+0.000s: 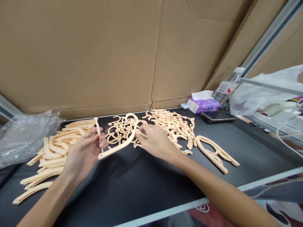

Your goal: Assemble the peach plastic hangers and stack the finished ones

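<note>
**Two thin bits up in the air could slip**

The left hand (81, 149) is left of the middle of the frame. Its fingers are curled, pinching a thin bit (98, 128) that stands almost straight up. The right hand (153, 140), near the middle, has its fingers closed on the long hook (118, 148). The hook's low end is close to the thin bit; I can't tell if they touch.

The thin bit has only a small grip on it, so it could tip or drop if the fingers get loose. The hook is held near its bend, with its long end sticking out, so a bump there could make it twist. If the hands push too hard, a thin part might bend or snap.

The small rings (119, 126) lie just behind, all tangled. A low hand could knock them, or a dropped bit could get lost there. At the right, the big piece (210, 151) lies near the right arm, so a wide elbow swing might shove it.
</note>
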A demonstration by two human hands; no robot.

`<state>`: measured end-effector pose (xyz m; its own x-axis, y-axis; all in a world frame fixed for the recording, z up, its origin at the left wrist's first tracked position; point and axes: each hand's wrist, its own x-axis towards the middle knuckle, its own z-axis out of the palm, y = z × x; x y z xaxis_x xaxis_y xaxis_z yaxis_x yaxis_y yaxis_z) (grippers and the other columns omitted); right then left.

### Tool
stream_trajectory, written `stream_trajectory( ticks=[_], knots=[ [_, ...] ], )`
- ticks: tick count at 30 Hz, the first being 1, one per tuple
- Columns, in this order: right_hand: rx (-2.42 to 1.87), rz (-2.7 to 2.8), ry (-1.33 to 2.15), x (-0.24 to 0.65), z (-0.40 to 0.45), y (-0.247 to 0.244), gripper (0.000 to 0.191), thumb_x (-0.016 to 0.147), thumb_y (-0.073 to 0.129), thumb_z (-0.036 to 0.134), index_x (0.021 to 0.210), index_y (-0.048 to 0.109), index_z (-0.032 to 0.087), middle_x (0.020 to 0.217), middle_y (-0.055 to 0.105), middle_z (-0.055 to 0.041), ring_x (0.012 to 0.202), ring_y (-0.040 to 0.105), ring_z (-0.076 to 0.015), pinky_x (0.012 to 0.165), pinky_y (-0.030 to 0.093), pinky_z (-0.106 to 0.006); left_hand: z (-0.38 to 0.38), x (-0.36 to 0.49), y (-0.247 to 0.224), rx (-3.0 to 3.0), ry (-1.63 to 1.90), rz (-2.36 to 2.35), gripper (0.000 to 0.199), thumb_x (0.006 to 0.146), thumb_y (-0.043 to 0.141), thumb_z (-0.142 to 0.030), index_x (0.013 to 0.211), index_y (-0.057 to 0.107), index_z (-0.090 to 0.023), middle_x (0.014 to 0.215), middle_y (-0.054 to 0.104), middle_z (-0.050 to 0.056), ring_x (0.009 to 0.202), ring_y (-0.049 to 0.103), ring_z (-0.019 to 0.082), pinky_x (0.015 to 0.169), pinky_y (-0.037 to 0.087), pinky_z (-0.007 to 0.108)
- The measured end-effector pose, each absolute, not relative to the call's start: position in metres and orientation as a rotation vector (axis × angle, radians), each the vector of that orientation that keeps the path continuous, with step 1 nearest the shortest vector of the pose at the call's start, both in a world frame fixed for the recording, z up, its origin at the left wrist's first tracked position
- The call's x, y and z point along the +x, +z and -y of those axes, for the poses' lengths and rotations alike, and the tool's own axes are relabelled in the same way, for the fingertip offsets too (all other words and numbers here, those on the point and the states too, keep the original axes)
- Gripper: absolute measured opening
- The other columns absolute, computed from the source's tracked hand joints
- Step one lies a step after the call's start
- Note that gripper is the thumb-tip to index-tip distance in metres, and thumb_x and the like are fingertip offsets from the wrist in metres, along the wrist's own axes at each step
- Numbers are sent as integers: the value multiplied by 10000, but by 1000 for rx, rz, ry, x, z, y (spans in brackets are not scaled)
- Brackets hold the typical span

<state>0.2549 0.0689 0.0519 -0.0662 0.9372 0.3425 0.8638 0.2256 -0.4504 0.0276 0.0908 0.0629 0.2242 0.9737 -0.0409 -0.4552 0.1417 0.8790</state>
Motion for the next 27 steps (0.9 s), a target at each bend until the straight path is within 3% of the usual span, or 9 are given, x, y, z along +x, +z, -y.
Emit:
stream_trajectory(
  ticks=[5, 11, 16, 19, 23, 27],
  knots=[
    [-1618, 1807, 265, 260, -70, 57, 115, 861, 518, 248, 759, 536, 197, 720, 657, -10, 649, 583, -153, 602, 337, -267, -93, 26, 53, 1064, 1269, -870, 89, 755, 633, -236, 807, 643, -165, 637, 407, -25, 579, 354, 100, 507, 390, 166],
    [-1561, 1747, 154, 259, -68, 58, 55, 853, 543, 236, 872, 584, 204, 746, 680, -10, 673, 614, -166, 629, 371, -270, -94, 26, 39, 1538, 1172, -1083, 255, 797, 681, -436, 890, 688, -198, 797, 581, 7, 744, 505, 156, 635, 419, 232],
    [-1490, 1749, -115, 256, -66, 53, 75, 869, 550, 249, 872, 600, 194, 796, 706, -34, 683, 631, -181, 614, 375, -283, -94, 25, 33, 1843, 919, -1195, 284, 788, 700, -465, 745, 694, -185, 636, 548, -12, 606, 450, 131, 563, 337, 246],
    [-1389, 1733, -265, 257, -69, 50, 88, 882, 553, 236, 872, 623, 184, 787, 701, -40, 691, 625, -185, 634, 398, -302, -93, 24, 29, 1777, 908, -1148, 331, 827, 663, -486, 717, 710, -177, 546, 445, -30, 540, 371, 108, 512, 276, 242],
    [-1079, 1693, -490, 258, -70, 47, 65, 882, 578, 186, 899, 641, 181, 906, 692, -77, 864, 616, -206, 768, 433, -348, -90, 28, 34, 1405, 1044, -975, 329, 834, 686, -457, 670, 670, -173, 511, 260, -74, 490, 224, 78, 473, 228, 226],
    [-810, 1762, -503, 248, -61, 44, 66, 851, 622, 158, 809, 624, 209, 785, 675, -19, 767, 605, -171, 775, 413, -360, -87, 33, 43, 1237, 1119, -959, 362, 804, 721, -479, 662, 652, -154, 522, 274, -77, 491, 214, 68, 463, 254, 205]
  ],
)
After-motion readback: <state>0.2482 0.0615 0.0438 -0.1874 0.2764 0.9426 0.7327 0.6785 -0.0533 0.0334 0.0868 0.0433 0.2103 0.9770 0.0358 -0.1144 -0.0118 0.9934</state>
